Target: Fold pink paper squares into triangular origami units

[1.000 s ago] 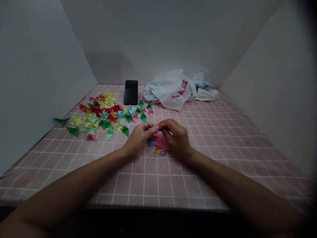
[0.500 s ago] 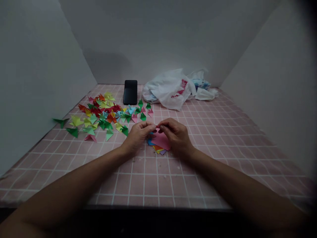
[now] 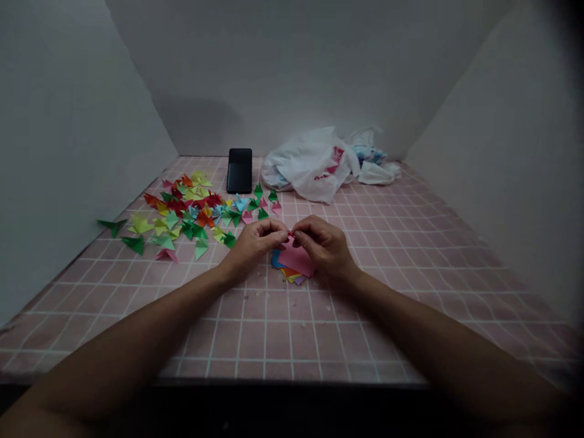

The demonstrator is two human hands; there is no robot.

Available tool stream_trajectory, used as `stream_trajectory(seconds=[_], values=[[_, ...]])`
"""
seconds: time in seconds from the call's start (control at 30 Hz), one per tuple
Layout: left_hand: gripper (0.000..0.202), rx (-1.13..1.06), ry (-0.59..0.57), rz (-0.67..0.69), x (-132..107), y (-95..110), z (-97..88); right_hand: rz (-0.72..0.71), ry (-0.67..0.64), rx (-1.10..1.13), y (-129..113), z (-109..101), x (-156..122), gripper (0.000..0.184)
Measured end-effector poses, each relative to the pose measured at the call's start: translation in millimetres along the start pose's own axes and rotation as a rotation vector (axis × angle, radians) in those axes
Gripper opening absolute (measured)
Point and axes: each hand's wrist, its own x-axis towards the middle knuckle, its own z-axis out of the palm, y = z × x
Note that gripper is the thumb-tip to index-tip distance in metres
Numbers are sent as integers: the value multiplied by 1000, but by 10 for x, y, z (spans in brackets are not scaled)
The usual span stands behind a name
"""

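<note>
My left hand (image 3: 253,243) and my right hand (image 3: 323,246) meet over the middle of the pink tiled table (image 3: 392,243). Both pinch a small pink piece of paper (image 3: 290,234) between their fingertips, with the fingers curled in. Right under the hands lies a small stack of coloured paper squares (image 3: 294,261), a pink sheet on top. A spread of folded paper triangles (image 3: 191,210) in green, yellow, red, blue and pink lies to the left of my left hand.
A black phone (image 3: 239,170) stands against the back wall. Beside it on the right sits a crumpled white plastic bag (image 3: 314,163) with more white and blue wrapping behind. Grey walls close in the table on the left, back and right.
Both hands have shifted slightly away from me, fingertips drawn closer together on the small pink piece. Everything else on the table is unchanged.
</note>
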Motion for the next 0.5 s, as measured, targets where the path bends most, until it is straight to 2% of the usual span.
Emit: stream_trajectory(seconds=[0.13, 0.3, 0.5], values=[[18, 20, -29, 34, 0, 20, -11, -109, 20, -70, -1, 12, -8, 15], [19, 34, -66, 72, 0, 13, -19, -115, 39, -94, 6, 33, -23, 15], [15, 123, -13, 204, -32, 61, -4, -176, 41, -76, -13, 25, -22, 13]])
